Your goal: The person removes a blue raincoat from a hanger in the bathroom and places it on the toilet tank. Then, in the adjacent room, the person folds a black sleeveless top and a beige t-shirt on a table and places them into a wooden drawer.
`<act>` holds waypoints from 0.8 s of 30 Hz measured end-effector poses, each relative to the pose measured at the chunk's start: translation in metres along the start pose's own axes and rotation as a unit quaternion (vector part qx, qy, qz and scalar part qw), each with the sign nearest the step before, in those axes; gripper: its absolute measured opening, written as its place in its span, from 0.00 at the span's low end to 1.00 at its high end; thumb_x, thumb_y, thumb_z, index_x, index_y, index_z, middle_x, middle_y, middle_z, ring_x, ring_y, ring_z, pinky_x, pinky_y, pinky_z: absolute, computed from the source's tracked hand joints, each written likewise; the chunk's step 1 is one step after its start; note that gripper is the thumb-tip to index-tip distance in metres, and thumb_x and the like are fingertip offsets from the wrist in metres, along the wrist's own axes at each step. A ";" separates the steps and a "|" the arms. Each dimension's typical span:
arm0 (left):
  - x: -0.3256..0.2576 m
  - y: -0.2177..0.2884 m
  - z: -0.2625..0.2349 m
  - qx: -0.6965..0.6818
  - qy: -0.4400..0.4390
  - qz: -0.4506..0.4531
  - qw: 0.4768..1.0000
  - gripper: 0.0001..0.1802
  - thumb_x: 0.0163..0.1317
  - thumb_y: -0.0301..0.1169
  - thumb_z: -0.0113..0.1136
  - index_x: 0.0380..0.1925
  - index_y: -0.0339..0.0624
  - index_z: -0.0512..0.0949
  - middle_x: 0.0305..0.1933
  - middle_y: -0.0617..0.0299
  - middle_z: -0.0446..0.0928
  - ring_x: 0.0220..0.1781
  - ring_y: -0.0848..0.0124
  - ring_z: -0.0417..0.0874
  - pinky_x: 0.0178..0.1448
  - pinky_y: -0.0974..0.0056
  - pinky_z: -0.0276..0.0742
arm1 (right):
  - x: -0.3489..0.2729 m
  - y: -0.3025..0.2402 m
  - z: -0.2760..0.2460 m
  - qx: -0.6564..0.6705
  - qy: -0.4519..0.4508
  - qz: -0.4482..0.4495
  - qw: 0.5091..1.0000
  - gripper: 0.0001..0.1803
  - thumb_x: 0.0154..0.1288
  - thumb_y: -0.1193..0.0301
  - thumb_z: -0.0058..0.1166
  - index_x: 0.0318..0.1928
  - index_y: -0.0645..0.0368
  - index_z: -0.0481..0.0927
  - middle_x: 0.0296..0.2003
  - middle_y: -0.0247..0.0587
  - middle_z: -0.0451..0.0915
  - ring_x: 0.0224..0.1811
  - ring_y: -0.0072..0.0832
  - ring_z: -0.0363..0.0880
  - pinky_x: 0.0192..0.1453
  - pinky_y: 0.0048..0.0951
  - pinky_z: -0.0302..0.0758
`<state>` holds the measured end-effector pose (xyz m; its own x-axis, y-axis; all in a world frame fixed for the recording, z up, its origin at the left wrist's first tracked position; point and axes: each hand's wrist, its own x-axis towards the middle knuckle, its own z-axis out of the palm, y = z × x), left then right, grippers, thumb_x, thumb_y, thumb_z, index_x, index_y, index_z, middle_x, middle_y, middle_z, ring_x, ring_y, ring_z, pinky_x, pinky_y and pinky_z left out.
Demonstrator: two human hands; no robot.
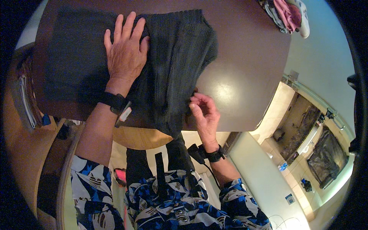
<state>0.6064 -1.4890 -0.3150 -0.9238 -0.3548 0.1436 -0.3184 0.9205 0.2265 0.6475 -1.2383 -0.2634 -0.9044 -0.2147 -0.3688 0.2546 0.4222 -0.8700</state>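
A black ribbed garment [172,57] lies spread over the left and middle of the dark brown table [237,73]. Its right part is bunched in folds, and its lower end hangs over the near table edge. My left hand [126,57] rests flat on the cloth with the fingers apart. At the garment's right edge, near the front of the table, my right hand [205,111] pinches the black fabric between thumb and fingertips. Dark bands circle both wrists, and the right one carries a small box with a cable.
A pile of pink, grey and white clothes [285,15] sits at the table's far right corner. Below the near edge is a round wooden seat [143,138]. Cloth hangs at the left beside a curved dark chair [53,168]. A black bag [327,155] lies farther right.
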 end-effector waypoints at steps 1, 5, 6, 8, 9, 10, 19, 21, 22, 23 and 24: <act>0.000 -0.001 0.000 -0.003 0.003 0.001 1.000 0.24 0.61 0.38 0.52 0.58 0.52 0.67 0.68 0.64 0.57 0.72 0.61 0.51 0.70 0.44 0.44 | 0.002 -0.002 0.005 0.014 0.015 0.021 1.000 0.17 0.57 0.75 0.59 0.48 0.64 0.75 0.37 0.35 0.78 0.39 0.20 0.75 0.45 0.22 0.73; 0.001 -0.003 -0.001 0.008 -0.017 -0.001 1.000 0.23 0.62 0.38 0.51 0.58 0.51 0.67 0.69 0.63 0.56 0.72 0.60 0.51 0.69 0.44 0.45 | 0.015 -0.006 0.013 -0.064 0.008 0.011 0.998 0.17 0.56 0.75 0.59 0.48 0.65 0.75 0.33 0.31 0.76 0.34 0.18 0.73 0.42 0.20 0.73; 0.002 -0.004 0.001 0.005 -0.014 0.002 1.000 0.23 0.62 0.37 0.51 0.58 0.51 0.67 0.68 0.62 0.56 0.72 0.60 0.51 0.69 0.44 0.45 | 0.019 -0.006 0.013 -0.053 0.015 0.015 0.998 0.17 0.57 0.76 0.59 0.47 0.64 0.75 0.32 0.31 0.76 0.34 0.18 0.73 0.42 0.20 0.73; 0.000 -0.012 0.000 -0.027 -0.004 0.010 1.000 0.22 0.62 0.36 0.50 0.57 0.49 0.68 0.68 0.60 0.57 0.72 0.59 0.51 0.69 0.43 0.46 | 0.024 -0.009 0.013 -0.032 0.024 0.020 0.999 0.15 0.57 0.77 0.58 0.46 0.64 0.76 0.32 0.31 0.77 0.33 0.18 0.73 0.41 0.20 0.73; -0.002 -0.015 -0.001 -0.060 0.006 0.014 0.998 0.22 0.62 0.36 0.50 0.57 0.48 0.68 0.68 0.59 0.57 0.72 0.59 0.51 0.69 0.42 0.46 | 0.030 -0.013 0.007 -0.066 0.026 -0.017 0.997 0.12 0.58 0.77 0.56 0.44 0.63 0.77 0.31 0.32 0.77 0.33 0.18 0.74 0.40 0.20 0.73; -0.002 -0.012 -0.012 -0.091 0.012 0.018 0.996 0.22 0.62 0.35 0.50 0.56 0.48 0.69 0.68 0.58 0.57 0.71 0.58 0.52 0.68 0.41 0.46 | 0.038 -0.016 0.002 -0.089 0.025 -0.059 0.994 0.12 0.57 0.77 0.56 0.43 0.63 0.76 0.31 0.35 0.77 0.32 0.22 0.75 0.39 0.22 0.73; -0.095 0.052 -0.070 -0.443 -0.098 -0.117 0.883 0.17 0.54 0.21 0.56 0.46 0.40 0.73 0.45 0.50 0.77 0.35 0.60 0.82 0.37 0.63 0.77 | 0.147 -0.068 0.026 -0.266 -0.023 -0.349 0.898 0.16 0.54 0.77 0.55 0.45 0.61 0.76 0.40 0.44 0.76 0.37 0.39 0.78 0.42 0.30 0.76; -0.100 0.059 -0.072 -0.444 -0.138 -0.157 0.872 0.18 0.54 0.22 0.57 0.47 0.41 0.73 0.42 0.51 0.78 0.27 0.63 0.82 0.33 0.65 0.77 | 0.158 -0.074 0.036 -0.310 -0.014 -0.355 0.882 0.17 0.53 0.75 0.56 0.46 0.59 0.76 0.41 0.45 0.76 0.39 0.42 0.78 0.43 0.33 0.76; -0.103 0.060 -0.069 -0.442 -0.130 -0.162 0.873 0.18 0.54 0.23 0.58 0.47 0.41 0.73 0.40 0.52 0.78 0.27 0.63 0.82 0.33 0.65 0.77 | 0.162 -0.074 0.039 -0.332 -0.011 -0.358 0.873 0.18 0.53 0.74 0.57 0.46 0.58 0.76 0.41 0.45 0.76 0.40 0.44 0.77 0.43 0.34 0.76; -0.108 0.061 -0.065 -0.441 -0.121 -0.166 0.873 0.18 0.54 0.24 0.59 0.47 0.41 0.73 0.38 0.52 0.79 0.28 0.63 0.82 0.32 0.65 0.76 | 0.164 -0.071 0.040 -0.358 0.002 -0.352 0.865 0.16 0.53 0.72 0.58 0.44 0.56 0.77 0.39 0.44 0.76 0.39 0.44 0.78 0.42 0.36 0.76; -0.110 0.061 -0.062 -0.437 -0.110 -0.171 0.876 0.18 0.54 0.24 0.60 0.47 0.41 0.74 0.37 0.52 0.79 0.28 0.63 0.82 0.32 0.65 0.76 | 0.167 -0.070 0.041 -0.361 0.002 -0.356 0.862 0.15 0.52 0.72 0.59 0.43 0.56 0.76 0.38 0.44 0.76 0.38 0.44 0.77 0.41 0.38 0.75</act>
<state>0.7017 -1.4038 -0.2574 -0.8556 -0.4565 -0.2441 -0.3888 0.2554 0.8852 0.4927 -1.3399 -0.2777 -0.7441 -0.6443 0.1768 -0.6445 0.6223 -0.4443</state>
